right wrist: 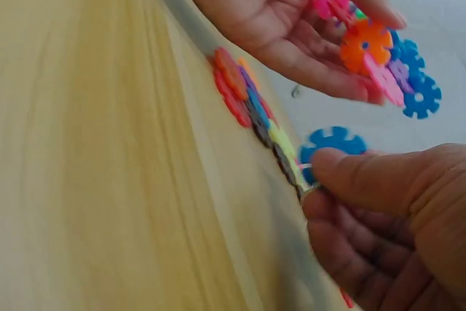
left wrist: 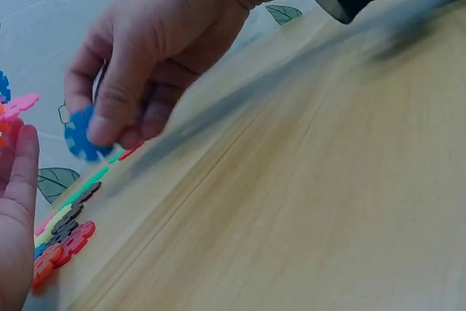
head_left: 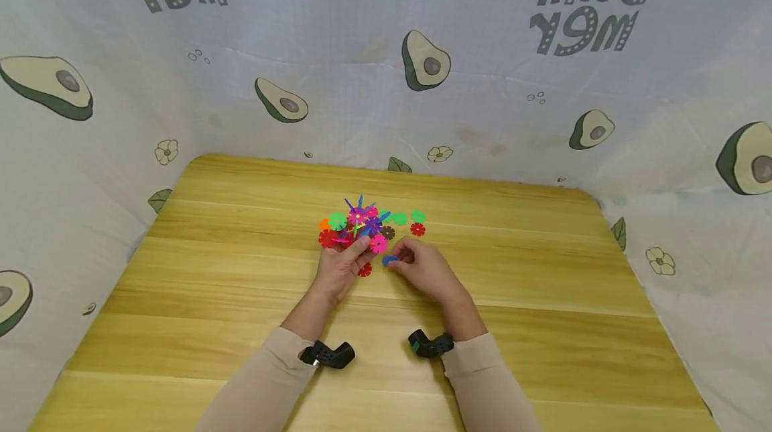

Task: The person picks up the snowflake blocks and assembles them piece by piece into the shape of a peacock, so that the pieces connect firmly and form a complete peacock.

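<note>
My left hand (head_left: pixel 336 271) holds a cluster of interlocked plastic snowflake discs (head_left: pixel 358 216), in pink, purple, blue, green and other colours. An orange disc (right wrist: pixel 364 47), a pink one and several blue ones stick out past its fingers in the right wrist view. Just to the right, my right hand (head_left: pixel 427 268) pinches a single blue snowflake disc (right wrist: pixel 335 140) between thumb and fingers. Notches show round that disc's rim. It is held above the table, apart from the cluster.
Loose discs lie on the wooden table (head_left: pixel 543 271) around and beyond the hands: a red disc (head_left: pixel 417 229), a green disc (head_left: pixel 399 218), a brown disc (head_left: pixel 389 233) and several others. A red disc (head_left: pixel 364 270) lies nearer me. A printed cloth (head_left: pixel 362 50) hangs behind the table.
</note>
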